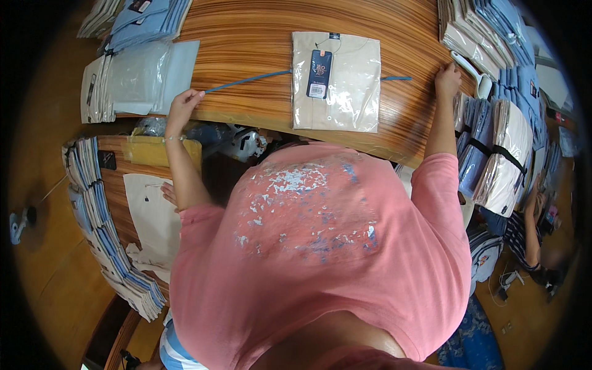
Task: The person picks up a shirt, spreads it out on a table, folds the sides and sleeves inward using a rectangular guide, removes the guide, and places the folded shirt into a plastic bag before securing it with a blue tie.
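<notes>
Where blue strap (246,80) crosses: beige bagged shirt (336,81).

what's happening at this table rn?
A person in a pink shirt stands at a wooden table. A beige folded shirt in a clear bag lies on a blue strap that runs under it. The left hand pinches one strap end; the right hand rests at the table's edge near the other. Stacks of bagged shirts surround them.
</notes>
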`<state>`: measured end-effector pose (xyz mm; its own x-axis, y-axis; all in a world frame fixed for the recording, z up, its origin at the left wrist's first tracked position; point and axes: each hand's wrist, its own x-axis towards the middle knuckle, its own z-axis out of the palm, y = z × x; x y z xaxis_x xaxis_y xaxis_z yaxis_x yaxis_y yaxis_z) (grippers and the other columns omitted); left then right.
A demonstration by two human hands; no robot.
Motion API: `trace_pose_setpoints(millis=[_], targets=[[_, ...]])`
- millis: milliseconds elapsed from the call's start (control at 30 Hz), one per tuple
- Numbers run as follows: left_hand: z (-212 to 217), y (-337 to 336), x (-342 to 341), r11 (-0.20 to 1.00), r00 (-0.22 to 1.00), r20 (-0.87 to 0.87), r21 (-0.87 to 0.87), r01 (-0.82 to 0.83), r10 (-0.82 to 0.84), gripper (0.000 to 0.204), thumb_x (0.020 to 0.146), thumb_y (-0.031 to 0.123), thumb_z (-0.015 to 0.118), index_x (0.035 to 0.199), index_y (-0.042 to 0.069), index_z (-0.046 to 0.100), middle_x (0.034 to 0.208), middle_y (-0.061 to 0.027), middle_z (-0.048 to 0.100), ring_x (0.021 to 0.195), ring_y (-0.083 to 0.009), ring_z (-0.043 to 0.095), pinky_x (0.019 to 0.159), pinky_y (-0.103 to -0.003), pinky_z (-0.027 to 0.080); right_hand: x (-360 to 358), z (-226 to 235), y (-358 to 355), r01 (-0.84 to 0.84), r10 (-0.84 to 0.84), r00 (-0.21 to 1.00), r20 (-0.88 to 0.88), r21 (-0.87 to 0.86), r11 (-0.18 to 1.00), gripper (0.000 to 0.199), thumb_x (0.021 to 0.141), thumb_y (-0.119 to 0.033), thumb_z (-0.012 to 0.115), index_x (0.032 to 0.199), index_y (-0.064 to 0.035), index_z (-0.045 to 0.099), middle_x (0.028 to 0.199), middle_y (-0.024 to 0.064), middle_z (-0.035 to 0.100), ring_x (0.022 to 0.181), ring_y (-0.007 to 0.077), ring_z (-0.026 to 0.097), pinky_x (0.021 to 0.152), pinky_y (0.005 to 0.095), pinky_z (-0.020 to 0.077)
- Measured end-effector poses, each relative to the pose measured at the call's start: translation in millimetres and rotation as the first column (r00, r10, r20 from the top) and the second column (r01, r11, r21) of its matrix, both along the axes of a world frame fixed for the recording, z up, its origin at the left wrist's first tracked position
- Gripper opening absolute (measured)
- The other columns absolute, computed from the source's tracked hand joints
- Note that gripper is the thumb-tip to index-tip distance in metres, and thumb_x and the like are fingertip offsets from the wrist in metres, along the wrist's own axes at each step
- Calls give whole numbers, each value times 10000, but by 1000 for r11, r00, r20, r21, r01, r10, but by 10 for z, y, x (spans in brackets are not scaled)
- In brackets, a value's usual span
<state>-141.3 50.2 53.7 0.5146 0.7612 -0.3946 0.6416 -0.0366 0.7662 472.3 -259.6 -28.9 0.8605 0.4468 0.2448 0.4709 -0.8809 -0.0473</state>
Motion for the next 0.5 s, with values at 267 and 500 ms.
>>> trace_pose_setpoints(millis=[267,500], targets=[[-9,-46,36,982,980,147,118,-150,132,242,881,239,581,796,13,591,702,35,518,672,-54,436,631,-191,358,258,11,213,-182,230,916,-330,171,968,392,836,-255,498,1168,-51,448,1049,218,565,945,335,571,802,427,453],[-45,-209,-80,980,973,174,99,-170,151,171,871,149,536,833,-4,601,719,4,567,679,-76,501,644,-211,407,-2796,1124,997,73,603,-59,-795,599,797,541,878,-559,399,1207,-133,455,770,-12,441,675,91,425,547,224,354]])
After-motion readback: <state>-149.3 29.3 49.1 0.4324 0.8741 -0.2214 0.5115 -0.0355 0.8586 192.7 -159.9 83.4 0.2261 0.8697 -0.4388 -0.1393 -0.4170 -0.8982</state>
